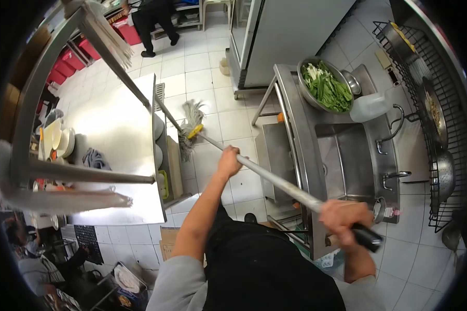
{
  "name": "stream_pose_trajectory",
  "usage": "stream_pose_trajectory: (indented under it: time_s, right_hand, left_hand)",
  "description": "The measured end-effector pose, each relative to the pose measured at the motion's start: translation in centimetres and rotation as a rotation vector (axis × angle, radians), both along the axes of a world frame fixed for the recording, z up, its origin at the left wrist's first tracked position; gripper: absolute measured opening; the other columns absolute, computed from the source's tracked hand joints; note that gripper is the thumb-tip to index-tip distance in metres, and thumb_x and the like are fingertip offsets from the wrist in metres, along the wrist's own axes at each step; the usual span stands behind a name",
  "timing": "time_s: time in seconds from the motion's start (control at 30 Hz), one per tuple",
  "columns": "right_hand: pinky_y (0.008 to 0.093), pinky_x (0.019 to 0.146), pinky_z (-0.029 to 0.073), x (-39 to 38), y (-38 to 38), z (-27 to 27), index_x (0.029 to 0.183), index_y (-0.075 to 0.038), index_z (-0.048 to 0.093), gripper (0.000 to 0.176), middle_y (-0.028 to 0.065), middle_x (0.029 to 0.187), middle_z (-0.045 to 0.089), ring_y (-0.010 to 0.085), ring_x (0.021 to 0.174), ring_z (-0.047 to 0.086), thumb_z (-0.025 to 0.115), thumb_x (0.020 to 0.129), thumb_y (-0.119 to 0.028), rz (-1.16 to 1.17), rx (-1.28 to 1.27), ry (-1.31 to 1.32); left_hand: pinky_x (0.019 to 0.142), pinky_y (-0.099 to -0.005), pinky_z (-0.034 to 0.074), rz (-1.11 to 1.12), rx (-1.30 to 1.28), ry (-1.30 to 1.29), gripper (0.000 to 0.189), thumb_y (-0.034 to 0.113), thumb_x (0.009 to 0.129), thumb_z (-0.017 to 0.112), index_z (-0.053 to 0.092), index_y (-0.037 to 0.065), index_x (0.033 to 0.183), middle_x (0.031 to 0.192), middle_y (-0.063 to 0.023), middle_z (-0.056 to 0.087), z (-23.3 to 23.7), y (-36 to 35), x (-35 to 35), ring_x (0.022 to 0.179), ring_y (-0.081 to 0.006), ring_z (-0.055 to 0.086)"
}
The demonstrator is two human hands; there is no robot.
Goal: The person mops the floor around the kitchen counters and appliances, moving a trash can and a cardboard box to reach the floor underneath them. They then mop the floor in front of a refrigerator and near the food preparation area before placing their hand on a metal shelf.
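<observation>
Both my hands grip a mop by its long grey pole, which slants across the view. My left hand is closed around the pole about halfway down. Near the black end cap, my right hand wraps the upper part of the handle. The grey string mop head, joined by a yellow clamp, rests on the white tiled floor. It lies beside the steel worktable, and some strands spread along the table's base.
On the left stands a steel worktable with posts, bowls and a cloth. At right is a steel sink with a bowl of leafy greens beside it. A fridge stands ahead. Other people are at far left and top.
</observation>
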State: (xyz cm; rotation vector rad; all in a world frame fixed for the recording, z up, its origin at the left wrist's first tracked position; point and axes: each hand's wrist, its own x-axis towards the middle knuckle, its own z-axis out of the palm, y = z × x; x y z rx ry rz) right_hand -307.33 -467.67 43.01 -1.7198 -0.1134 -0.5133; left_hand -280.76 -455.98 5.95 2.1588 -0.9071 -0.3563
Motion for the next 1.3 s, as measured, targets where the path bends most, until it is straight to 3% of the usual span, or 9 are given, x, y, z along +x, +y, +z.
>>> stream_pose_trajectory:
  time_s: [0.13,0.23,0.47,0.87,1.0,1.07,1.1,1.13,1.3]
  right_hand:
    - [0.0362,0.06,0.052,2.1,-1.2,9.0,0.076,-0.011,0.046,0.028,-0.0007,0.055,0.052,0.0128,0.046,0.052,0.065,0.095,-0.017,-0.073,0.111,-0.014]
    - [0.0326,0.058,0.052,2.3,-2.3,13.1,0.09,-0.008,0.042,0.017,-0.002,0.054,0.05,0.0108,0.044,0.051,0.054,0.099,-0.013,-0.087,0.09,-0.089]
    - [0.0226,0.045,0.056,1.7,-4.2,15.4,0.076,-0.01,0.04,0.03,0.0004,0.05,0.057,0.0088,0.039,0.057,0.063,0.094,-0.005,0.133,0.116,-0.267]
    - [0.026,0.038,0.046,10.8,-5.5,7.7,0.08,-0.011,0.038,0.032,-0.003,0.048,0.043,0.01,0.035,0.042,0.065,0.097,-0.016,-0.483,-0.064,-0.342]
    - [0.0298,0.042,0.056,10.9,-9.9,12.7,0.078,-0.011,0.041,0.032,0.0022,0.049,0.055,0.013,0.039,0.056,0.068,0.095,-0.012,-0.219,-0.023,-0.198]
    - [0.0188,0.037,0.05,11.5,-13.2,14.2,0.079,-0.009,0.041,0.027,0.0007,0.05,0.058,0.0068,0.037,0.055,0.062,0.094,-0.006,-0.08,0.003,-0.236]
    - [0.02,0.039,0.053,11.8,-14.6,14.9,0.078,-0.008,0.041,0.028,0.0008,0.049,0.057,0.0066,0.037,0.056,0.063,0.094,-0.005,-0.05,0.048,-0.22]
    - [0.0367,0.046,0.06,12.3,-15.6,15.8,0.071,-0.008,0.044,0.035,0.0108,0.054,0.062,0.0177,0.045,0.064,0.073,0.089,-0.003,-0.014,0.192,-0.17]
    - [0.03,0.039,0.054,21.6,-18.9,15.6,0.073,-0.007,0.044,0.03,0.0066,0.052,0.059,0.013,0.037,0.056,0.069,0.089,0.0,0.452,0.149,-0.136]
  left_hand:
    - [0.077,-0.0518,0.051,-0.156,0.011,0.137,0.047,0.043,0.084,0.073,0.067,-0.001,0.071,0.079,-0.0275,0.065,6.2,-0.7,-2.4,0.084,-0.0447,0.064]
    - [0.074,-0.0512,0.052,-0.451,-0.042,0.23,0.034,0.033,0.084,0.07,0.068,0.001,0.073,0.083,-0.0254,0.067,8.5,-0.8,-4.8,0.08,-0.0437,0.065]
    - [0.078,-0.0508,0.055,-0.97,-0.057,0.256,0.022,0.021,0.071,0.068,0.071,0.007,0.089,0.086,-0.0189,0.07,8.7,-6.0,-6.6,0.087,-0.042,0.066]
    - [0.075,-0.0512,0.051,-0.648,-0.197,0.024,0.018,0.022,0.078,0.068,0.069,0.005,0.085,0.082,-0.0192,0.067,4.9,-19.7,6.8,0.08,-0.0425,0.063]
    - [0.075,-0.0524,0.05,-0.579,-0.161,0.065,0.022,0.025,0.086,0.066,0.066,0.004,0.079,0.078,-0.0203,0.064,6.0,-18.3,5.2,0.077,-0.0429,0.061]
    - [0.069,-0.0534,0.048,-0.594,-0.184,0.1,0.031,0.03,0.092,0.064,0.063,0.004,0.075,0.071,-0.021,0.062,6.9,-17.4,4.4,0.073,-0.0445,0.06]
    - [0.065,-0.0534,0.046,-0.565,-0.214,0.124,0.034,0.031,0.092,0.064,0.061,0.004,0.072,0.067,-0.0215,0.06,7.2,-17.0,4.0,0.069,-0.0448,0.059]
    - [0.061,-0.0535,0.045,-0.535,-0.246,0.145,0.037,0.032,0.093,0.063,0.059,0.004,0.069,0.063,-0.0221,0.058,7.6,-16.8,3.8,0.065,-0.045,0.058]
    - [0.054,-0.0505,0.045,-0.4,-0.354,0.006,0.032,0.022,0.092,0.065,0.055,0.005,0.067,0.059,-0.0186,0.055,7.9,-17.3,9.8,0.057,-0.0424,0.057]
